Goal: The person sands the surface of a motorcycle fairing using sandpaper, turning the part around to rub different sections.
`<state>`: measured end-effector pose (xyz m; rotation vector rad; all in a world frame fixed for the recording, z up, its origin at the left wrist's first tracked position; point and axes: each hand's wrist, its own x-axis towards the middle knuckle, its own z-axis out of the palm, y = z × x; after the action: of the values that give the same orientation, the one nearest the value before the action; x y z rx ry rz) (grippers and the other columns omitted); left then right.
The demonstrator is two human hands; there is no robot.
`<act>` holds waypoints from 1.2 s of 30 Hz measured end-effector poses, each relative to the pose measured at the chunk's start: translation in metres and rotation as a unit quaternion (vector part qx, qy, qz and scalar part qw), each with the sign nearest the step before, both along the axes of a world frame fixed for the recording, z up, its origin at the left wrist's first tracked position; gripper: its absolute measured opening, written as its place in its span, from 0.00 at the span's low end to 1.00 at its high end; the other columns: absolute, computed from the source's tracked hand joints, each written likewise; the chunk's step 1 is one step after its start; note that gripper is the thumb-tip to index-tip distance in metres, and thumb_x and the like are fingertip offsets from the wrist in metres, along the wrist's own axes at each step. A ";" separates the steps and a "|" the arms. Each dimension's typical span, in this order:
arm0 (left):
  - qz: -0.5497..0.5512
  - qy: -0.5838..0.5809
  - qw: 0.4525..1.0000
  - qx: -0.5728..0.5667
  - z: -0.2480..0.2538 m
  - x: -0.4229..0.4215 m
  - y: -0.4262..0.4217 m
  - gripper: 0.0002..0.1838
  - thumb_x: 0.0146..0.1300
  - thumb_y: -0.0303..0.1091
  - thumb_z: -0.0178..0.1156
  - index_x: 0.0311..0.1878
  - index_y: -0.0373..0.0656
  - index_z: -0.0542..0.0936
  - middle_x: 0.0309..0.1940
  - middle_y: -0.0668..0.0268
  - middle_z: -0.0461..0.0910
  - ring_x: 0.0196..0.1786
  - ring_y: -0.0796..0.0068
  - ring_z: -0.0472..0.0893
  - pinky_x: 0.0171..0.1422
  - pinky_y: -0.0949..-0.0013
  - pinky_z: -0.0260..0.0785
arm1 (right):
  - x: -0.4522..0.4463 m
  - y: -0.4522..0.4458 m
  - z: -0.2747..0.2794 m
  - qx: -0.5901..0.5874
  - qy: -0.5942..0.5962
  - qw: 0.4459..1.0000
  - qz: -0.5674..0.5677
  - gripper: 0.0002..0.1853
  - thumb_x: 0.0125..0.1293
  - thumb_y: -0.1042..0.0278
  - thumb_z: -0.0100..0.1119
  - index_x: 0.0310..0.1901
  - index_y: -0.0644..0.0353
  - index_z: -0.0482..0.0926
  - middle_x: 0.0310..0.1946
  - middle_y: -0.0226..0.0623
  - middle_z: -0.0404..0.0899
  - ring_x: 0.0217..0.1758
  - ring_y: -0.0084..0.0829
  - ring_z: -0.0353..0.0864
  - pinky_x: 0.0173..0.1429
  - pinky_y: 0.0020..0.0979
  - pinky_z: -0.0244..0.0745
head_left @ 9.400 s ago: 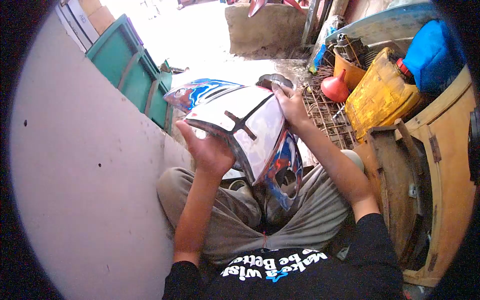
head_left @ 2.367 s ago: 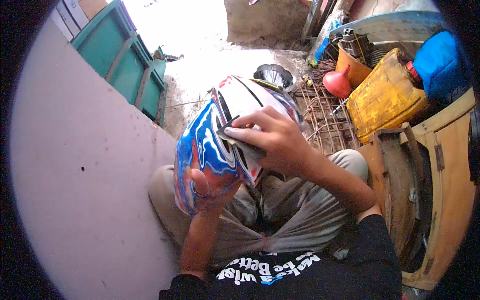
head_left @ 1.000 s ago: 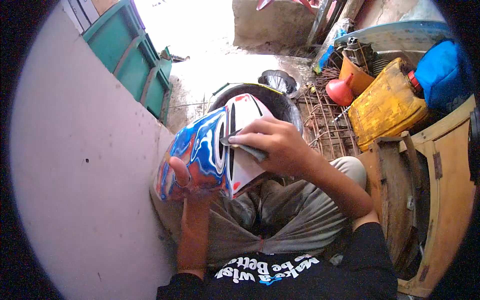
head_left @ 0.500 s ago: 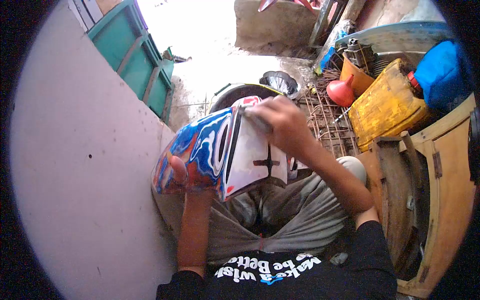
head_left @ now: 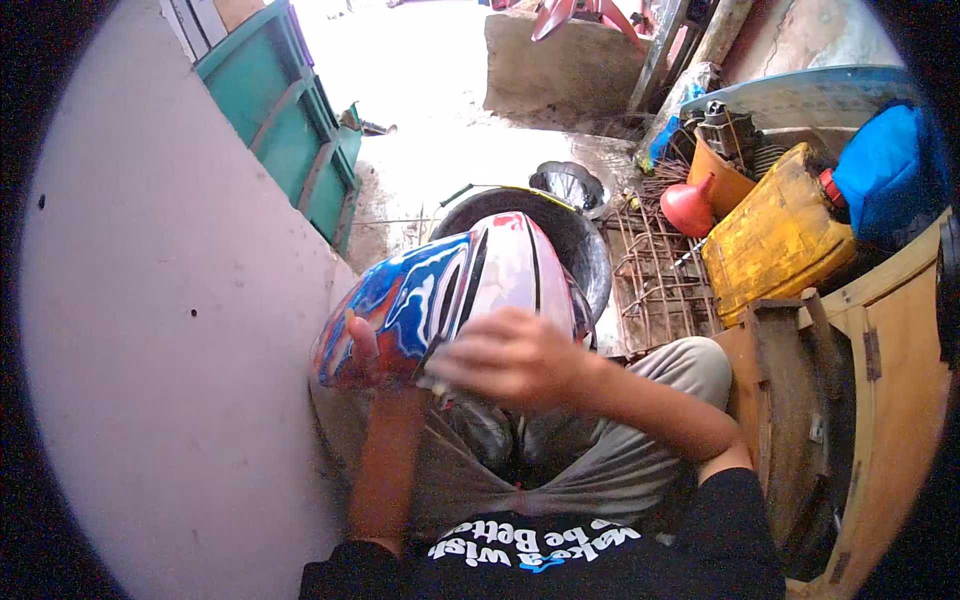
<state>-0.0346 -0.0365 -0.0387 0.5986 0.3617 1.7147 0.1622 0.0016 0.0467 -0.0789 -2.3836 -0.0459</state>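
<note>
At centre, the right hand (head_left: 508,362) grasps a blurred dark pad (head_left: 425,356), apparently rubbing the painted panel (head_left: 420,296); further strokes call for the left hand's (head_left: 366,348) steadying grasp.

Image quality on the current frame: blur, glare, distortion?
Head view: right hand is heavily blurred, while the painted panel next to it is clearer; head view: the ground at top centre is blown out to white, detail lost; head view: black vignette rounds off the corners, and the wooden frame at the right looks bowed, probably lens distortion.
</note>
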 end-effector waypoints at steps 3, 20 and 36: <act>0.008 0.049 0.999 -0.019 0.027 0.005 -0.008 0.62 0.58 0.78 0.64 0.77 0.29 0.63 0.70 0.45 0.73 0.69 0.51 0.78 0.74 0.50 0.71 | 0.022 0.061 0.001 -0.047 0.022 0.984 -0.171 0.12 0.63 0.68 0.66 0.49 0.50 0.87 0.42 0.32 0.87 0.45 0.32 0.86 0.50 0.37 0.82; 0.038 0.047 0.998 -0.028 0.039 0.014 -0.009 0.61 0.60 0.75 0.64 0.76 0.27 0.62 0.71 0.44 0.72 0.69 0.49 0.77 0.77 0.48 0.69 | 0.002 0.013 -0.015 0.000 -0.011 1.000 -0.014 0.10 0.64 0.68 0.66 0.48 0.51 0.87 0.42 0.27 0.86 0.46 0.29 0.88 0.53 0.35 0.85; -0.011 0.022 0.999 0.026 -0.004 -0.001 0.006 0.59 0.60 0.75 0.64 0.75 0.28 0.64 0.70 0.45 0.74 0.68 0.50 0.79 0.76 0.49 0.70 | -0.004 0.020 -0.007 -0.091 0.007 0.992 -0.093 0.13 0.68 0.69 0.60 0.52 0.53 0.86 0.51 0.38 0.87 0.56 0.35 0.89 0.60 0.39 0.85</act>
<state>-0.0358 -0.0301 -0.0430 0.6773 0.3416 1.6960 0.1579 0.0213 0.0397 -0.3858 -2.3548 0.0829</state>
